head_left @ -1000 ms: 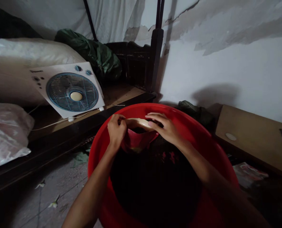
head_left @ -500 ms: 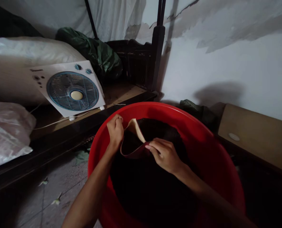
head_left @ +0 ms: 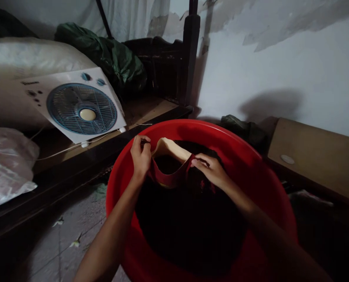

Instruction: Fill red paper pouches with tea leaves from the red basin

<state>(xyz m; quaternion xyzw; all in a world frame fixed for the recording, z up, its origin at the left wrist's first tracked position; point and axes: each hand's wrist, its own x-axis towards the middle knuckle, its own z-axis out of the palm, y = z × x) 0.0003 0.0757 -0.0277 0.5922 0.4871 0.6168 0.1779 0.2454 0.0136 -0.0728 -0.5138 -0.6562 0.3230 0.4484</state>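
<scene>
Compared with half a second earlier, the right hand (head_left: 211, 170) has lifted from low over the dark laundry to the right end of the garment's band, and the cream part of that garment now arches between both hands instead of hanging from the left one alone. Both hands work inside a large red basin (head_left: 250, 156) that stands on the floor. The left hand (head_left: 141, 154) is clenched on the left end of a dark red garment with a cream lining (head_left: 170, 149), its grip pinching the cloth near the far left inner wall of the basin. The right hand pinches the opposite end of the same garment, fingers curled over the cloth. The garment hangs stretched between the two grips, above a heap of dark wet clothes (head_left: 189, 227) that fills the basin. Beyond the basin to the left, a white box fan (head_left: 77, 105) leans on a wooden bed platform (head_left: 151, 109), with a green bundle (head_left: 112, 62) behind it. To the right of the basin lies a flat wooden board (head_left: 315, 156) against the white wall
</scene>
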